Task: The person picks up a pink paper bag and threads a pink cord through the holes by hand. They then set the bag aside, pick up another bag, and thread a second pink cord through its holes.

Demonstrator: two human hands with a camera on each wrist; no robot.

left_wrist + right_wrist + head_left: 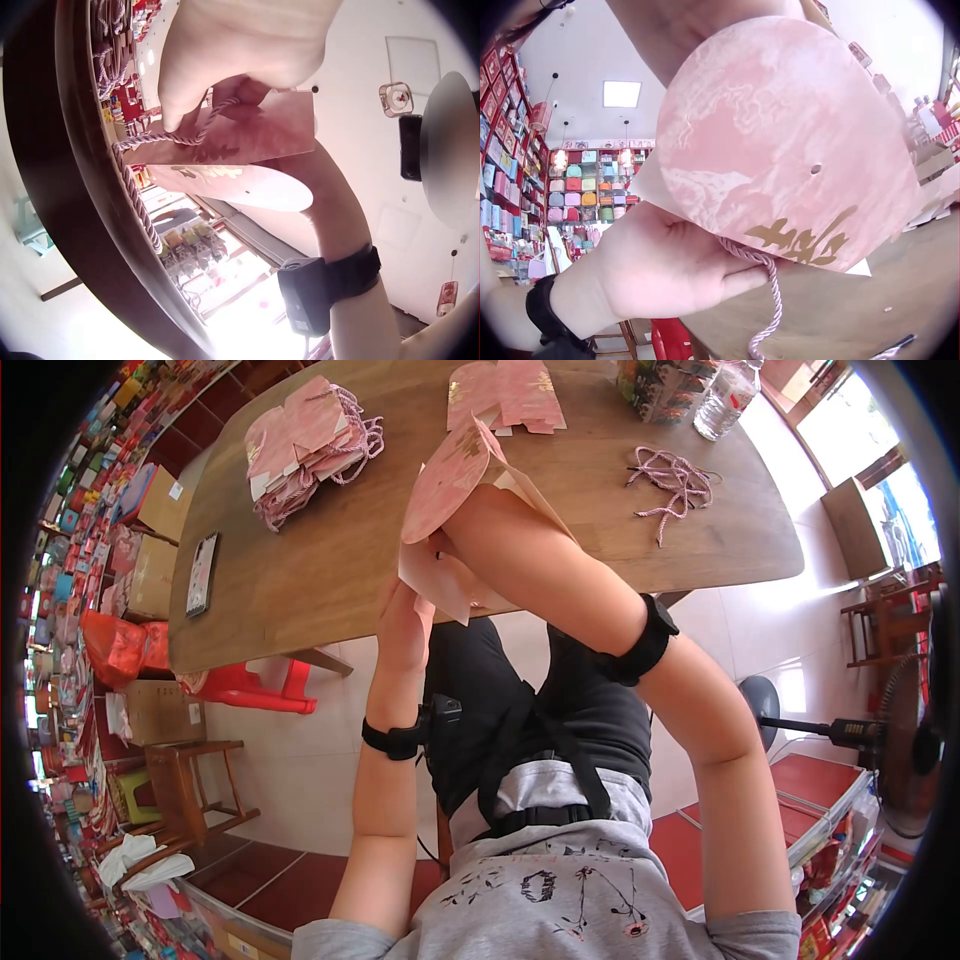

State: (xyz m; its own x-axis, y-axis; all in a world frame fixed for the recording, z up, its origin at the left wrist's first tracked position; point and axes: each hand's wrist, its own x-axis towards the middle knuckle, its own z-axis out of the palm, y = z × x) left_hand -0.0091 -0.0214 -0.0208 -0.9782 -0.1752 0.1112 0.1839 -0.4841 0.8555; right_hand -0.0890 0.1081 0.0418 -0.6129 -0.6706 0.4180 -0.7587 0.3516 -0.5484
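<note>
A pink marbled paper gift bag [448,485] with rounded flaps and gold print is held up over the table's near edge. My left hand [405,622] grips its lower part from below. A twisted pink cord [154,138] runs along the bag by the left thumb, and in the right wrist view its end hangs from under the left fingers. A small punched hole shows in the round flap [780,112]. My right forearm reaches into the bag's opening; the right hand [679,26] shows only partly at the top of the right wrist view, its fingers hidden behind the flap.
On the wooden table [560,465], a stack of pink bags [300,450] with cord handles lies at the left. Another pink bag [505,395] lies flat at the back. Loose cords [675,485], a plastic bottle [725,402] and a small narrow packet [202,575] lie around.
</note>
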